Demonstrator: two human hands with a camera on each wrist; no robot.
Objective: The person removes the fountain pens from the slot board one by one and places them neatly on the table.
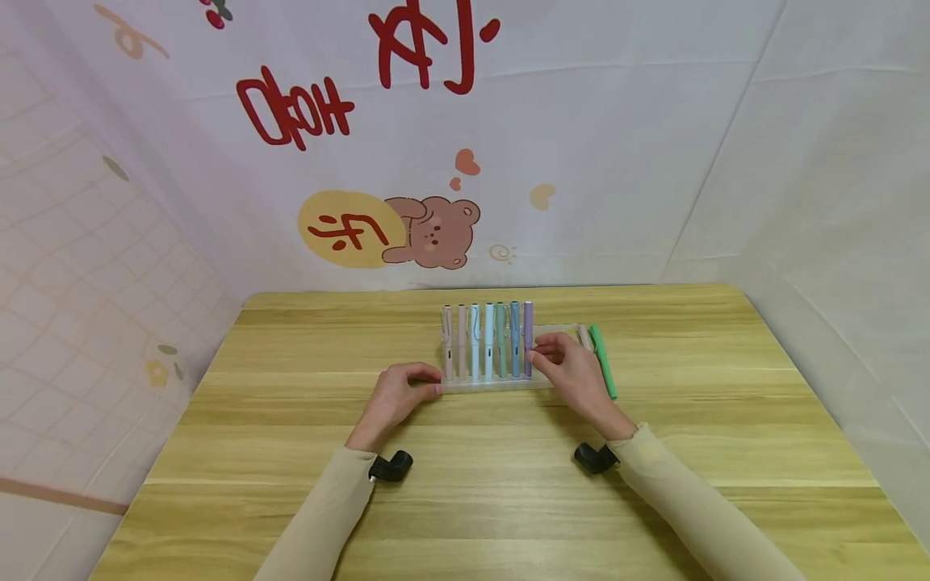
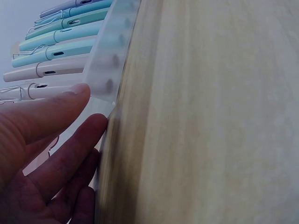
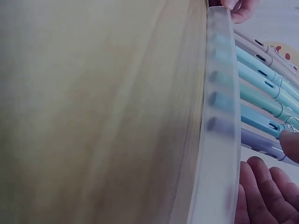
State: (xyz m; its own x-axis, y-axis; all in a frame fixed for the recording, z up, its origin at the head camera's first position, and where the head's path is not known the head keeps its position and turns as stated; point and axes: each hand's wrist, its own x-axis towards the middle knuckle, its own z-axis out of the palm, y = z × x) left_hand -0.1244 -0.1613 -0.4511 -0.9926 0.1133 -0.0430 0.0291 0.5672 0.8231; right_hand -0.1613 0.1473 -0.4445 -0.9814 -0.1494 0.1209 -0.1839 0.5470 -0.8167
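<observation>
A clear pen holder [image 1: 501,386] stands on the wooden table with several pastel pens upright in a row. At the holder's left end my left hand [image 1: 400,395] grips its corner between thumb and fingers, beside a pinkish pen [image 2: 56,91]. The right hand [image 1: 574,375] has its thumb and index finger at the purple pen [image 1: 528,323], the rightmost in the row, pinching it. In the right wrist view the thumb [image 3: 290,145] overlaps the upper part of the purple pen [image 3: 257,142], with the other fingers curled below.
Right of my right hand, a green pen [image 1: 605,363] lies on the table, next to a greyish pen [image 1: 584,336] partly hidden by the hand. Behind the table [image 1: 472,500] hangs a white printed cloth [image 1: 581,121], with cloth on both sides.
</observation>
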